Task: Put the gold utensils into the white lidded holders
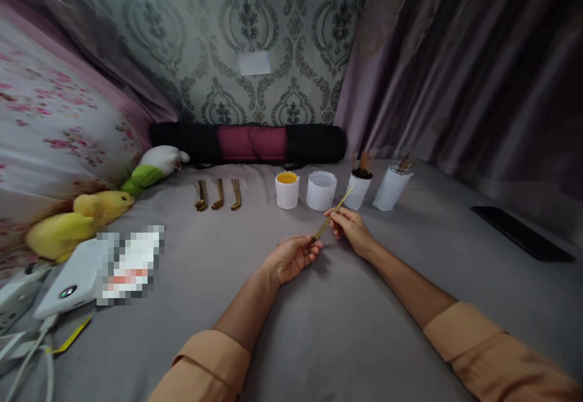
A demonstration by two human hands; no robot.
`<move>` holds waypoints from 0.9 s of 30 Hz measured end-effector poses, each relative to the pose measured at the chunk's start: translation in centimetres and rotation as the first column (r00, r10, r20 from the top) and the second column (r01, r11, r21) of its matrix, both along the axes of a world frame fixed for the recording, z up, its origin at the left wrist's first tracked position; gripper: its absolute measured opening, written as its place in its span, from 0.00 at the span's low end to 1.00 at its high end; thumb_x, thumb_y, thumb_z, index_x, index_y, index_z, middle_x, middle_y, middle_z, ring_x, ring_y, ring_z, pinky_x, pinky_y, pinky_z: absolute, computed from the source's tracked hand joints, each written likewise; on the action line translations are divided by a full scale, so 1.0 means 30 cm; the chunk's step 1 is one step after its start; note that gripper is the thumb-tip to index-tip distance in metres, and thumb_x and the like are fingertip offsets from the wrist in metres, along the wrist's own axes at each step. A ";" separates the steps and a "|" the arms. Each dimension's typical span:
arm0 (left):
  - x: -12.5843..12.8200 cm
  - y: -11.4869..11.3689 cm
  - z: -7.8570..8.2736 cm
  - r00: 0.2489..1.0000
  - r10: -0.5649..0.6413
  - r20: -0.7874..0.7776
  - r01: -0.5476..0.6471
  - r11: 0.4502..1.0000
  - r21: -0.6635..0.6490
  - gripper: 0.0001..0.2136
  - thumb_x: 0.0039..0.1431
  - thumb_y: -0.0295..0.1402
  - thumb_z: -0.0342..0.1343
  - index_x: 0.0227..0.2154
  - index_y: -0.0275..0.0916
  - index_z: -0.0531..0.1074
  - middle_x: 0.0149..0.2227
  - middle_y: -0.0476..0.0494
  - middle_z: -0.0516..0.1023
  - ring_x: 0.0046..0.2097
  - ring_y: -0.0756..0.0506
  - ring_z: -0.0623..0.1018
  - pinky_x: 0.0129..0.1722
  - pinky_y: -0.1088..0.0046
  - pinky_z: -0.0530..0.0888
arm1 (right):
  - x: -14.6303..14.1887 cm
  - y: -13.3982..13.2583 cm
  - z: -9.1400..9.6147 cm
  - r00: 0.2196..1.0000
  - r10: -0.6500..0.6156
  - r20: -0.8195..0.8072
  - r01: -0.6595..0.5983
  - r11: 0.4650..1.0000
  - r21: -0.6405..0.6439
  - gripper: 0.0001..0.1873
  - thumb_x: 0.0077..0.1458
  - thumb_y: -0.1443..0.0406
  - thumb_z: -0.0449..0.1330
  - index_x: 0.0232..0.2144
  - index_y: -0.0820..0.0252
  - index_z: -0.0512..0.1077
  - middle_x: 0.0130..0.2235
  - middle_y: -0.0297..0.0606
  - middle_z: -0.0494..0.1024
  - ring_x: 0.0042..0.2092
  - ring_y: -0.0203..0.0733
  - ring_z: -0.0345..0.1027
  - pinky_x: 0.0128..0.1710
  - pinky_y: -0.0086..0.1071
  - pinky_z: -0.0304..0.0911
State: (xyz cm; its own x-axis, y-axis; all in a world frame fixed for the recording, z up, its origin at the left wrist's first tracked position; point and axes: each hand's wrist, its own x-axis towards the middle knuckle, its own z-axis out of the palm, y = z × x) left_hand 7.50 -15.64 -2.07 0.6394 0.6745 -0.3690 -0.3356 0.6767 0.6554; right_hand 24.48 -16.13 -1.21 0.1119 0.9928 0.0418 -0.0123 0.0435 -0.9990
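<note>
Both hands hold a thin golden stick (332, 215) over a grey bedsheet (319, 329). My left hand (291, 258) pinches its lower end with curled fingers. My right hand (350, 229) pinches it near the middle; the upper tip points toward the cups. Behind the hands stand several white cups in a row: one with yellow content (286, 189), an empty-looking one (321, 190), one with dark content and sticks (358, 186), and one with a brush-like thing (392, 186). Three bent golden sticks (217, 195) lie to the left of the cups.
A black and maroon bolster (248, 143) lies along the patterned wall. Yellow and green soft toys (77, 223) sit at the left near a floral pillow. A white power bank (68, 280) with cables lies front left. A dark phone (521, 232) rests at right by the curtain.
</note>
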 end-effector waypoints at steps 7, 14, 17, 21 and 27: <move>-0.007 0.000 -0.005 1.000 -0.011 0.021 0.011 1.000 0.016 0.03 0.54 0.23 0.49 0.30 0.29 0.67 0.29 0.41 0.72 0.25 0.55 0.70 0.24 0.81 0.68 | 0.024 0.010 0.025 0.998 -0.067 -0.010 0.068 0.998 0.016 0.13 0.46 0.58 0.55 0.30 0.62 0.69 0.21 0.29 0.64 0.19 0.28 0.55 0.17 0.24 0.52; -0.010 -0.006 0.001 1.000 -0.005 0.015 0.005 1.000 0.016 0.03 0.53 0.23 0.49 0.29 0.28 0.67 0.28 0.40 0.72 0.24 0.55 0.70 0.23 0.81 0.68 | 0.053 0.019 0.055 0.995 -0.096 -0.002 0.096 0.995 0.014 0.13 0.46 0.57 0.56 0.30 0.62 0.70 0.22 0.30 0.66 0.19 0.27 0.56 0.17 0.23 0.52; -0.012 -0.005 -0.002 1.000 -0.007 0.025 0.006 1.000 0.017 0.03 0.54 0.23 0.49 0.29 0.28 0.66 0.28 0.40 0.72 0.24 0.55 0.70 0.23 0.81 0.68 | 0.065 0.026 0.065 0.993 -0.114 0.008 0.114 0.993 0.030 0.14 0.47 0.56 0.56 0.30 0.62 0.70 0.22 0.30 0.66 0.19 0.28 0.56 0.16 0.23 0.52; -0.014 -0.002 -0.010 0.999 -0.012 0.043 0.012 1.000 0.015 0.03 0.53 0.23 0.49 0.30 0.29 0.66 0.29 0.40 0.72 0.24 0.54 0.70 0.23 0.81 0.68 | 0.079 0.033 0.085 0.989 -0.146 0.016 0.146 0.988 0.047 0.14 0.47 0.57 0.55 0.30 0.62 0.69 0.22 0.31 0.66 0.19 0.27 0.56 0.16 0.23 0.53; -0.017 0.000 -0.011 0.999 -0.015 0.038 0.014 1.000 0.013 0.02 0.53 0.23 0.49 0.30 0.29 0.66 0.28 0.41 0.72 0.24 0.54 0.70 0.23 0.81 0.68 | 0.090 0.036 0.117 0.981 -0.193 0.012 0.192 0.980 0.043 0.12 0.49 0.59 0.54 0.29 0.62 0.68 0.23 0.32 0.67 0.19 0.27 0.57 0.17 0.23 0.53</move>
